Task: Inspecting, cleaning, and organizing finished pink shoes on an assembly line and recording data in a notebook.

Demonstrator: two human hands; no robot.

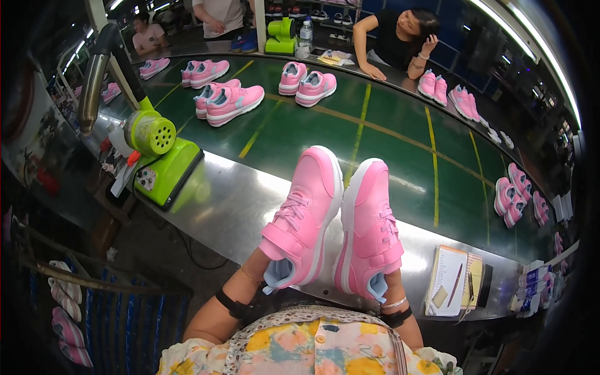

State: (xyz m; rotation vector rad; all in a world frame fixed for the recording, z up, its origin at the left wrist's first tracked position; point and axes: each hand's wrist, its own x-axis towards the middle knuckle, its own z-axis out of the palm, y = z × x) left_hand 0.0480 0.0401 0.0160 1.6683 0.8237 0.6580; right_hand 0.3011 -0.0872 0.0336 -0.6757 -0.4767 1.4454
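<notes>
Both shoes are up in the air, one per hand, over the metal ledge (234, 215) on the near side of the green belt (400, 140). The left hand (257, 259) has the left shoe (306, 215) and the right hand (395, 281) has the right shoe (370, 225), each gripped from its outer side. Fingers are tucked out of sight behind the pink uppers, so I can't tell how far apart they're spread, just that they're holding a shoe each.

Both toes point away from the person, out toward the belt's far edge, with heels back at the ledge's near edge. The left shoe's long axis slants, heel to the left and toe leaning right. The right one runs pretty much straight away from the body. They're rolled onto their sides so the white soles face each other, very close together mid-length; can't say if they actually touch. Straps and laces face outward, pale blue lining showing at the heel openings.

Over by the ledge's left end there's a lime green machine (165, 165), and an open notebook (445, 272) with a pen (455, 285) lies toward the right end, by the near edge. Another pink pair (315, 89) sits near the belt's far edge.
</notes>
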